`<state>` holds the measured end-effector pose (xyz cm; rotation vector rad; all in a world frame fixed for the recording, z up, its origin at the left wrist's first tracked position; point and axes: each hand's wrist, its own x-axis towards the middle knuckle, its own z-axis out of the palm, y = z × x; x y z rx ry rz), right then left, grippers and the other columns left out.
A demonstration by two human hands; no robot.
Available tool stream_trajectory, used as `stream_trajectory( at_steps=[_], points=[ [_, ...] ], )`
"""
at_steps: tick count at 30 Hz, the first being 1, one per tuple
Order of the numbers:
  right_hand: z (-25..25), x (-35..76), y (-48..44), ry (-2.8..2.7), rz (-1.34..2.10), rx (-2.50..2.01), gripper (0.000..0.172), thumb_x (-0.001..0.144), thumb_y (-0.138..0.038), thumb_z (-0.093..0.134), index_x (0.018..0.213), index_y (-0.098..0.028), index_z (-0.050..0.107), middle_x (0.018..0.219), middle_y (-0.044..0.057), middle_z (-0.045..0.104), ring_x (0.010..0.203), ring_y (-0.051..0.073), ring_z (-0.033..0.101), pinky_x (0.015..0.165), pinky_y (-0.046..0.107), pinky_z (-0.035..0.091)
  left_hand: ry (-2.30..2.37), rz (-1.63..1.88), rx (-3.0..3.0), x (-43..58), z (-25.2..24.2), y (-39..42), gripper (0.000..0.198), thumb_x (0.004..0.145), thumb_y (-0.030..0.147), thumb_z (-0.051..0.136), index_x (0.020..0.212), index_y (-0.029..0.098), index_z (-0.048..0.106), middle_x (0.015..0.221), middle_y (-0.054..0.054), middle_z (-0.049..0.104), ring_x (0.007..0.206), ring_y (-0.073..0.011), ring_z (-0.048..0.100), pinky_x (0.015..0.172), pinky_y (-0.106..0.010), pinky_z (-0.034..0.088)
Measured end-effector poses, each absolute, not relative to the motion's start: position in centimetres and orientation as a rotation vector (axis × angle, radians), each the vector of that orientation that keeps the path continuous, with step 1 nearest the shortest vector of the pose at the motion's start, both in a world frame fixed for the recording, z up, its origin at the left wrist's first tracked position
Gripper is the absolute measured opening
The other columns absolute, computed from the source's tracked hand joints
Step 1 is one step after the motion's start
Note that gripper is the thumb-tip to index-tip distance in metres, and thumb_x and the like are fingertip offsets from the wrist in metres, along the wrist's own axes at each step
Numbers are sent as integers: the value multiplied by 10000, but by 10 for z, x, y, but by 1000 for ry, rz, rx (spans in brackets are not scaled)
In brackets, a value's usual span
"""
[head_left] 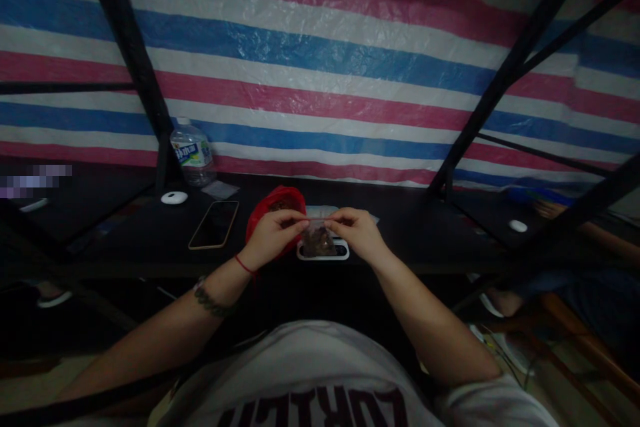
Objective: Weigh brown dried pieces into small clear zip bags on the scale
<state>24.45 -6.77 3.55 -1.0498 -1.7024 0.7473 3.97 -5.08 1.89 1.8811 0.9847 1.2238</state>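
My left hand (273,233) and my right hand (356,230) both pinch the top edge of a small clear plastic bag (318,239) with dark brown contents, held between them above the dark table (400,240). The bag hangs just over a small white-rimmed scale or tray (323,253). A red plastic bag (277,203) holding more dark pieces sits right behind my left hand. A red string and a dark bead bracelet are on my left wrist.
A phone (215,224) lies face up left of the red bag. A water bottle (192,152) and a small white round object (174,197) stand at the back left. Black frame bars cross a striped tarp behind. Another white object (518,226) lies at right.
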Motion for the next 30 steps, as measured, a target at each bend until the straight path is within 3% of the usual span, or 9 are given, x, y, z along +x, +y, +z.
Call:
stream_trajectory(
  at_steps=[13,25,30],
  points=[
    [26,244,-62,-1534,776,-1062,191,678,-346,711,728,-165,676,681,22,658,590,126,560,586,247,447,1058,1290,1845,36,17,-48,276,724,436,677,741,163,720,672,-33,690,619,-160,613,594,-256,485],
    [21,237,-65,-1537,932,-936,201,682,-342,730,768,-170,669,724,9,661,614,117,589,603,236,481,1018,1239,1878,41,16,-54,254,725,414,695,776,170,740,724,-41,729,649,-173,654,606,-252,507],
    [23,237,-67,-1588,897,-987,176,689,-333,716,724,-165,675,671,15,658,559,116,571,537,226,451,987,1221,1936,40,19,-58,252,732,392,685,758,147,740,677,-47,722,598,-155,635,559,-231,488]
  ],
)
